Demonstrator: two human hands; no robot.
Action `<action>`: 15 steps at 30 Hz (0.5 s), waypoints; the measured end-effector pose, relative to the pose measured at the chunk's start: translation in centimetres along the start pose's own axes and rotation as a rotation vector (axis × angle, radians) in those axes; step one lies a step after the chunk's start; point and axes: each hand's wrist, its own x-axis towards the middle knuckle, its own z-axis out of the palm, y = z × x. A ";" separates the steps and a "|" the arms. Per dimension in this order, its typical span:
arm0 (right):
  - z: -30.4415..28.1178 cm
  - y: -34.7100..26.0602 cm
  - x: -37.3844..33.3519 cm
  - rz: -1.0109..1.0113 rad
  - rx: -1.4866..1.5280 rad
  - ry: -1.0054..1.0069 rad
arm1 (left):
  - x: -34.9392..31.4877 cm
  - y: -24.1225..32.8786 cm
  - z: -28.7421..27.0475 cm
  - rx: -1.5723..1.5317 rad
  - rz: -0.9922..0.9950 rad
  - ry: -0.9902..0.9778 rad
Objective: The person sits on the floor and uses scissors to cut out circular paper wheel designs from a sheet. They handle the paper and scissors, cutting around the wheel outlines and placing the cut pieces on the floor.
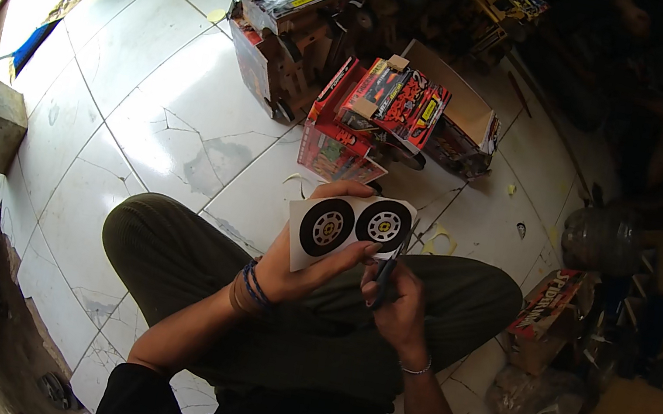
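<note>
From the head camera we see our left hand pinching a white card printed with two black wheels above our crossed legs, while our right hand is closed around dark scissors at the card's right edge. Colourful cardboard toy trucks stand on the tiled floor ahead. We judge the blades could nick a wheel, since the card bends in a one-sided grip.

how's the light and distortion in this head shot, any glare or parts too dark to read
Head view: strong glare on the white floor tiles from a bright opening at upper left; the right side and rim fall into deep shadow. Fisheye bends the tile lines toward the edges. The wheel sheet in the left hand is sharp and evenly lit; the right hand with scissors is dimmer.
</note>
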 end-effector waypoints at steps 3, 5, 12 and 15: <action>-0.3 0.0 -0.1 -0.001 -0.031 -0.011 | -0.2 0.2 0.0 -0.063 -0.038 -0.001; -0.5 0.0 -0.2 -0.017 -0.059 -0.017 | -0.1 0.2 0.0 -0.027 -0.020 -0.008; -1.4 -0.1 -0.2 0.031 -0.035 -0.046 | 0.1 -0.1 -0.4 0.048 0.034 -0.055; -1.7 -0.3 -0.3 0.078 -0.033 -0.049 | 0.0 0.0 -0.4 0.062 0.048 -0.063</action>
